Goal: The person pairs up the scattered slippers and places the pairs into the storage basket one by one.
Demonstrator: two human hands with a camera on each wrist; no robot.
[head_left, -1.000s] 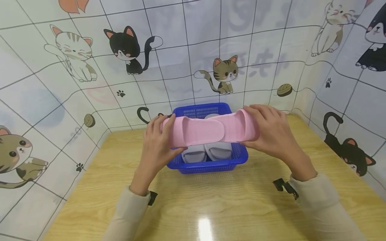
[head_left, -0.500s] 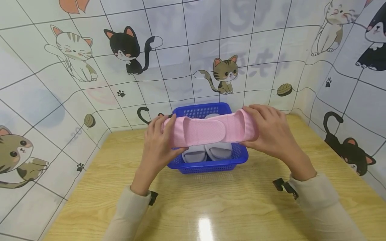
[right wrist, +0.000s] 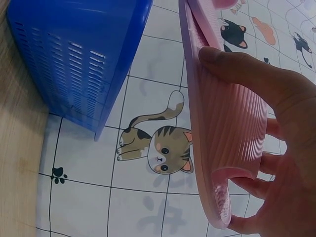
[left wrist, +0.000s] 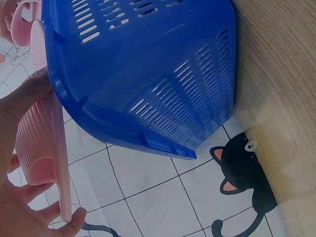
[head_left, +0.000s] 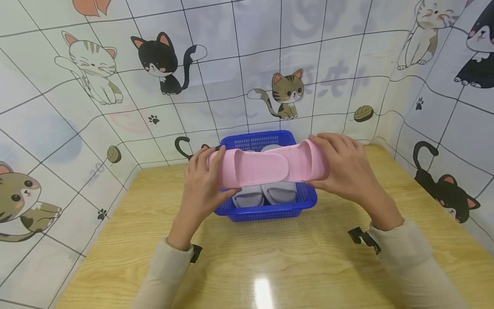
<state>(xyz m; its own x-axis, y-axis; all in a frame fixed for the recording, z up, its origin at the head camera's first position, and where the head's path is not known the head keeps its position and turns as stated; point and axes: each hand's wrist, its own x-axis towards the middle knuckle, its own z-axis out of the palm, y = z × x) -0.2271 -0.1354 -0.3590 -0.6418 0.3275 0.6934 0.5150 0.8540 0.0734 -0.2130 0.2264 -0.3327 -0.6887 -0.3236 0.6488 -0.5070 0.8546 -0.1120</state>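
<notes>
Two pink slippers are held level above a blue basket, their heel ends overlapping and their ribbed straps at the outer ends. My left hand grips the left slipper by its strap, thumb along the near side. Around the strap of the right slipper curls my right hand. The right wrist view has the thumb pressing on the ribbed strap, fingers underneath. In the basket lie grey slippers, partly hidden behind the pink pair.
The basket stands on a wood-grain table near the back wall, which carries printed cats and grid lines. Similar printed walls close off the left and right sides. Black strap pieces show by the sleeves.
</notes>
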